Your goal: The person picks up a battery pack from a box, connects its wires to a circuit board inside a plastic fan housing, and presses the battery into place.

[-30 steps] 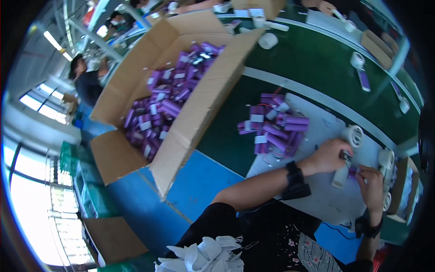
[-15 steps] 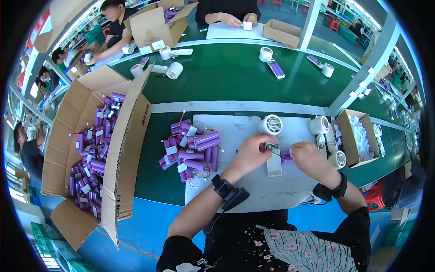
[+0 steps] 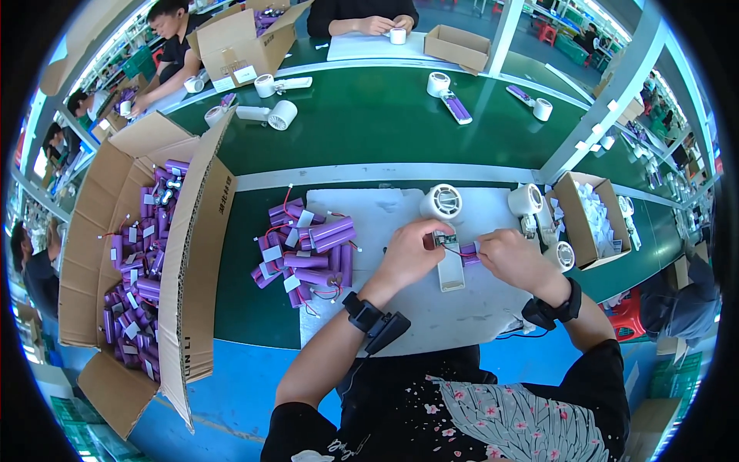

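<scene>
In front of me on the pale work mat lies a white handheld fan, its round head away from me and its opened handle toward me. My left hand pinches the fan at the small circuit board at the top of the handle. Just right of the handle, my right hand is closed on a purple battery pack. A thin red wire runs between board and pack. My fingertips partly cover the board and the pack's right end.
A pile of purple battery packs with wires lies left of the mat. Beyond it stands a large carton full of more packs. More white fans and a small box of white pieces sit right. Across the green bench, other people work.
The whole view has shifted slightly, so everything sits a little further left. Both hands keep nearly the same hold on the fan and the battery pack.
</scene>
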Demonstrator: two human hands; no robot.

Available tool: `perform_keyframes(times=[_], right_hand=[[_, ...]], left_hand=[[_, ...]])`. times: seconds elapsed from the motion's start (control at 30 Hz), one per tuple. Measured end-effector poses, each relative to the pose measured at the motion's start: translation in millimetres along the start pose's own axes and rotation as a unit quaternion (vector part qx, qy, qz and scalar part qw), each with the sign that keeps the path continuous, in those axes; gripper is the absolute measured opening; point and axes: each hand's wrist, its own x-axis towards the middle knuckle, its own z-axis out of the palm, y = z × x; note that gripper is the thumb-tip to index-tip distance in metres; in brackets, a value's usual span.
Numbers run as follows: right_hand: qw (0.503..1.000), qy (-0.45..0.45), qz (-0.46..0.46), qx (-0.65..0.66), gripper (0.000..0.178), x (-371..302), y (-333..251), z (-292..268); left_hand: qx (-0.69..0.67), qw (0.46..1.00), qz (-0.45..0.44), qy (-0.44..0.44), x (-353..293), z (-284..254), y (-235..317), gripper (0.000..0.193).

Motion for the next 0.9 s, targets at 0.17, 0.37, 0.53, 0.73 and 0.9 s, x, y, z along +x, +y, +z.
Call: perform_keyframes(times=[0.17,0.37,0.53,0.73,0.9], right_hand=[[0.997,-0.005,0.012,-0.071,0.009,1.5,-11.5,6.7],[0.997,0.051,0.058,-0.025,0.009,-2.0,-8.8,8.1],[0.983,0.150,0.092,0.058,0.005,-8.0,14.2,-2.1],[0.870,0.273,0.388,-0.136,0.012,-72.7,113.3,-74.8],[0.879,0.229,0.418,-0.027,0.014,-65.0,99.4,-61.6]], left_hand=[[0.003,1.000,0.002,0.005,-0.2,0.0,0.0,0.027],[0.003,1.000,0.005,0.007,-0.1,1.5,-1.8,0.029],[-0.001,1.000,0.012,0.021,-0.9,1.0,-7.0,0.028],[-0.014,1.000,0.013,0.022,-2.9,0.2,0.4,0.027],[-0.005,0.999,0.022,0.039,3.6,2.6,-2.1,0.026]])
